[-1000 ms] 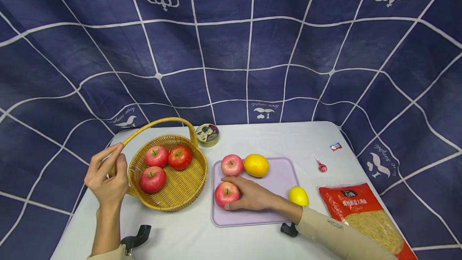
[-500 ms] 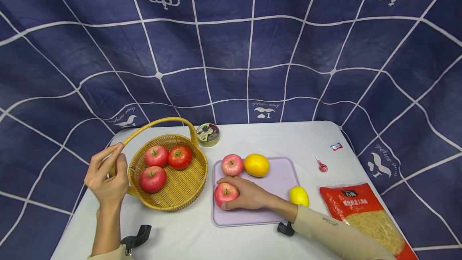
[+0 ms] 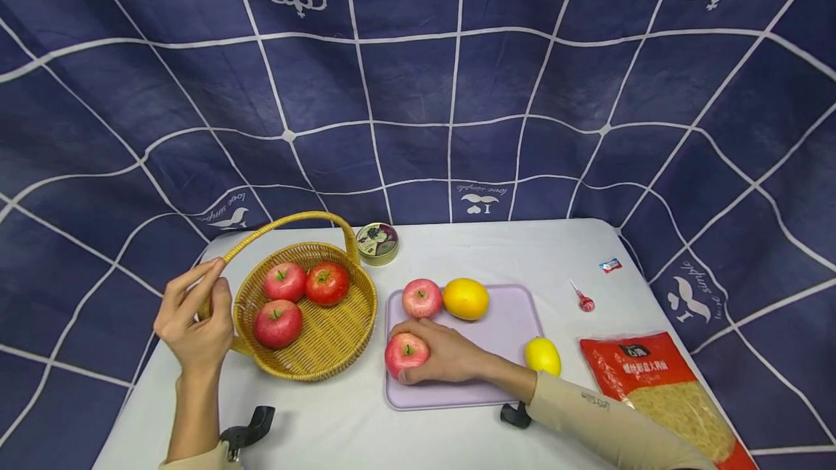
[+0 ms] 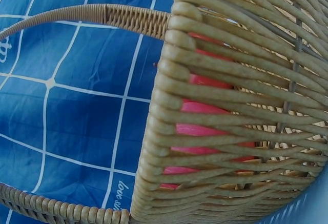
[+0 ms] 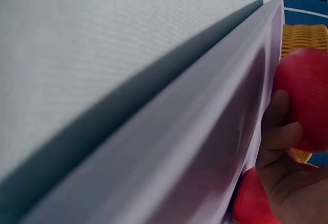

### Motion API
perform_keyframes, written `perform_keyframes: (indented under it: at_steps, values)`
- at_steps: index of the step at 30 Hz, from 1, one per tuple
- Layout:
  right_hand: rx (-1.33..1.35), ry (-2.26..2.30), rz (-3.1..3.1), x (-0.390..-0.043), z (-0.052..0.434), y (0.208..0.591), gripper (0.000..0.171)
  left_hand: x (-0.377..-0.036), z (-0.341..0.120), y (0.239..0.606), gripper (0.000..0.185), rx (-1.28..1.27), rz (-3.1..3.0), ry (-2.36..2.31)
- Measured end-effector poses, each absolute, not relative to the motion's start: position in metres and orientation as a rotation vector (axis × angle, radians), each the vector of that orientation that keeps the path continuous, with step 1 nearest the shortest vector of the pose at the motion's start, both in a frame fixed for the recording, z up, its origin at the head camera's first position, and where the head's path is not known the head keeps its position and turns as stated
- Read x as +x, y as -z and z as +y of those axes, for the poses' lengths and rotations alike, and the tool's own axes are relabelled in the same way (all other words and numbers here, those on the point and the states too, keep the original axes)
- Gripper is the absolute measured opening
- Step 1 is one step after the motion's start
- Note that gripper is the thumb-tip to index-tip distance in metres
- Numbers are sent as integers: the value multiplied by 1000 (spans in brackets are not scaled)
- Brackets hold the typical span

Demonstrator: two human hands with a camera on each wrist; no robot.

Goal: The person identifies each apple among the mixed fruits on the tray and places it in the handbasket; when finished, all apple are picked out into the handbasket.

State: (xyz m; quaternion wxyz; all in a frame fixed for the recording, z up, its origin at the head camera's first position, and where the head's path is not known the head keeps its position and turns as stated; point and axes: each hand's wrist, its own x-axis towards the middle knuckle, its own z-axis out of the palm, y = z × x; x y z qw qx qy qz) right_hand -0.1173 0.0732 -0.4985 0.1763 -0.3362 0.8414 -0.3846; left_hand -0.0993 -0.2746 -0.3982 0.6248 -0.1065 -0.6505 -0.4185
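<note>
My left hand (image 3: pixel 198 314) grips the handle (image 3: pixel 287 220) of a round wicker basket (image 3: pixel 333 343) on the left. Inside the basket lie a few red apples (image 3: pixel 277 324); in the left wrist view their red shows through the weave (image 4: pixel 230 111). Over the left part of a lilac tray (image 3: pixel 509 332), my right hand (image 3: pixel 444 354) holds an apple (image 3: pixel 405 355), fingers behind it and thumb in front. The right wrist view shows this apple (image 5: pixel 307 98) against the curled fingers. Behind it on the tray, another apple (image 3: pixel 421 299) sits beside an orange-yellow fruit (image 3: pixel 466 299).
A lemon (image 3: pixel 542 356) lies at the tray's right edge, near the right forearm. A round tin (image 3: pixel 377 244) stands behind the basket. Farther right are a lollipop (image 3: pixel 585 303), a small wrapped candy (image 3: pixel 610 265) and a red bag of pasta (image 3: pixel 660 390). A blue checked curtain (image 3: pixel 418 78) hangs behind the table.
My right hand has shifted slightly left with the apple in its grip, and its fingers have closed further round it. The left hand keeps its hold on the basket handle.
</note>
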Motion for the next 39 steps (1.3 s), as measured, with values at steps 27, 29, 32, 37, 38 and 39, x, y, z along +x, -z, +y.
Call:
perform_keyframes:
  at_steps: [27,29,32,37,38,39]
  values:
    - [-1018,1186,2415,-116,60,473,59,-99,-274,399,14,-229,-1499,946]
    - [-1021,1199,2406,-118,58,471,60,-99,-274,399,15,-226,-1498,944]
    - [-1025,1201,2414,-119,56,467,61,-99,-274,399,17,-215,-1491,941]
    - [-1030,1195,2428,-122,51,462,59,-99,-273,398,17,-213,-1486,948]
    - [-1031,1197,2426,-122,50,461,59,-98,-273,398,17,-214,-1488,949]
    - [-1032,1201,2423,-122,49,460,58,-98,-273,398,17,-214,-1492,951]
